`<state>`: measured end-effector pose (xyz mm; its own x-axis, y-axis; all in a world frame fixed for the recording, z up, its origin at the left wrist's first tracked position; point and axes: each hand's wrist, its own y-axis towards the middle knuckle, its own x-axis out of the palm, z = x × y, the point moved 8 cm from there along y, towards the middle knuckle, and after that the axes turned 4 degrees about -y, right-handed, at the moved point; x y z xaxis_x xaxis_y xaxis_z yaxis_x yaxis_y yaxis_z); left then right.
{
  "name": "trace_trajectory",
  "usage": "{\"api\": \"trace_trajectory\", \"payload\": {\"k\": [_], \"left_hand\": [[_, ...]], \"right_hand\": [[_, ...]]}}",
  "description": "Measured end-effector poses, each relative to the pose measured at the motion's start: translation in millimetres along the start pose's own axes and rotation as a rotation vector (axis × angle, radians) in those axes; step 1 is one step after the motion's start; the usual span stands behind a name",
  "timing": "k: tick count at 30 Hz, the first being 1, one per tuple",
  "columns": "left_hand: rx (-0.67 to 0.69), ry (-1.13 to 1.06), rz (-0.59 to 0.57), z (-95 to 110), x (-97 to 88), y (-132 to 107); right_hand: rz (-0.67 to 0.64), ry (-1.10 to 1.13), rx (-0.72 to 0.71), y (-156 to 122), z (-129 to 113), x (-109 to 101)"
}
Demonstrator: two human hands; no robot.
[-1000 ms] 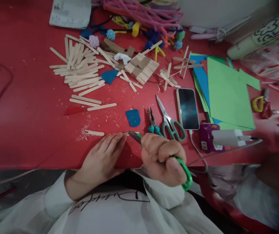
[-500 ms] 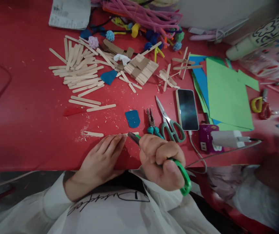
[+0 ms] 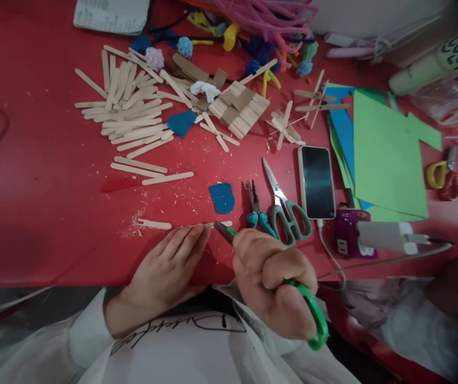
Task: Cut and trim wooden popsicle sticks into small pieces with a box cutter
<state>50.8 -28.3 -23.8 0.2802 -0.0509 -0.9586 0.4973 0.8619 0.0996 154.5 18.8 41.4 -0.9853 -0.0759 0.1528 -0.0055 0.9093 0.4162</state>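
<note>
Stick [image 3: 224,224] just below frame centre looks light, probably brittle, best pinned flat by an end; our left hand [image 3: 167,261] covers one, hold unclear; our right hand [image 3: 275,277] clenches a tool [image 3: 319,320].

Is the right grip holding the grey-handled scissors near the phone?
No, the right grip holds a green-handled tool, while the grey-handled scissors lie on the red table beside the pliers.

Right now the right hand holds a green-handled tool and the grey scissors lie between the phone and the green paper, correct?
No: the head view shows the grey scissors between the pliers and the phone. The right hand does hold the green-handled tool.
</note>
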Motion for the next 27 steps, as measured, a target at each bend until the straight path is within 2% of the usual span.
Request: {"api": "trace_trajectory", "payload": {"k": [18, 27], "left_hand": [[-0.004, -0.023, 0.043, -0.8, -3.8, 1.2], [-0.009, -0.038, 0.026, -0.7, -1.3, 1.8]], "right_hand": [[-0.005, 0.011, 0.026, -1.6, -0.8, 2.0], [-0.005, 0.035, 0.052, -2.2, 2.5, 1.5]]}}
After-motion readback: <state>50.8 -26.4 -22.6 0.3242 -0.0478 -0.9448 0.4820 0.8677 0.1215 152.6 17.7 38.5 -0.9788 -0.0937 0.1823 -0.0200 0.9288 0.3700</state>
